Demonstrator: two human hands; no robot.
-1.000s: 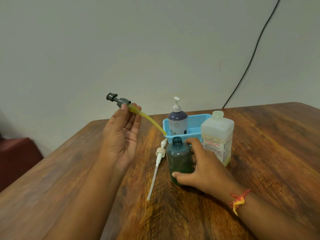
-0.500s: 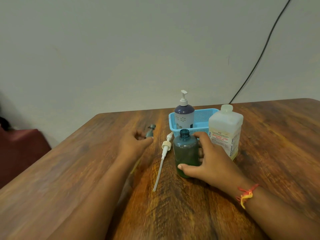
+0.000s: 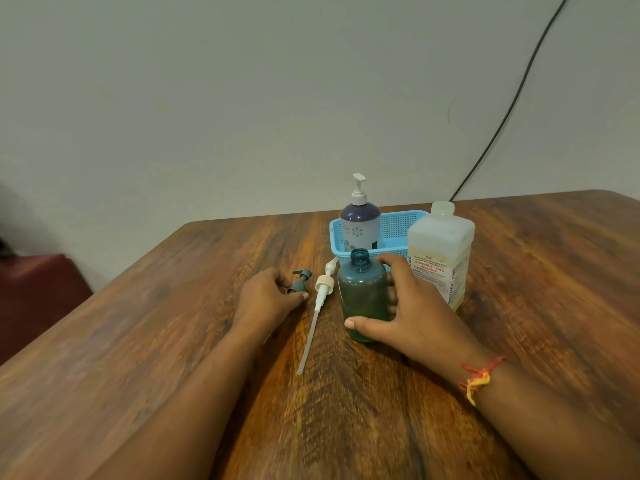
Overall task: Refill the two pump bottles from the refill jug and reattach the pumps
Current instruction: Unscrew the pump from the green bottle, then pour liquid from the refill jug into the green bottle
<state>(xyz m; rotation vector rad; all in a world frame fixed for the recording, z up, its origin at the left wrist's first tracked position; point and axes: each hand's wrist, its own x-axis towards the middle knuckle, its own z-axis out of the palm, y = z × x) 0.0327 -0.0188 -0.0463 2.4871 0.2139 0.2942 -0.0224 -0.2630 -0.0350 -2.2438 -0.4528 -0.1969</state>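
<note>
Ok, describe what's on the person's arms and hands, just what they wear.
Both forearms are bare, with no sleeves in view. The left hand shows no ring, watch or band. Just behind the right hand, the wrist carries a knotted thread bracelet of red-orange and yellow strands with loose ends hanging down. No gloves or watch on either side.

A single head-worn wide-angle view looks forward and down across the wooden bench (image 3: 519, 341) toward the wall (image 3: 242, 98), close over both forearms, with the far bench edge at mid-frame.
</note>
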